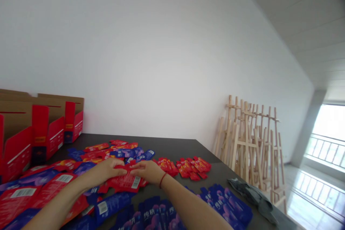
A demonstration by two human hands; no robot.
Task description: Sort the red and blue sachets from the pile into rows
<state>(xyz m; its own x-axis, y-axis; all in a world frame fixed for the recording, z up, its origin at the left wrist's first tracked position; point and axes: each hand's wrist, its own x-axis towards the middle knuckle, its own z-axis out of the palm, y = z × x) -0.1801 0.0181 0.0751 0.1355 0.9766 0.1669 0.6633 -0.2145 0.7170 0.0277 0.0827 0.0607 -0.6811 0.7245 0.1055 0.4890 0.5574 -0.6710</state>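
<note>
A red pouch (126, 182) with a white barcode label lies between my hands, over the dark table. My left hand (109, 169) pinches its upper left part. The upper right of the same pouch is in the fingers of my right hand (148, 171), which has a thin red cord round the wrist. Red pouches (60, 183) and blue pouches (111, 206) lie in a loose heap to the left and beyond the hands. Blue pouches (153, 214) with white characters lie in overlapping rows at the near edge, partly hidden by my right forearm.
Open red and brown cardboard boxes (55, 133) stand along the left. Small red sachets (192, 168) are grouped right of the hands on the dark table (172, 144). A grey cloth (254, 196) lies at the right edge. Wooden easels (250, 147) lean by the wall.
</note>
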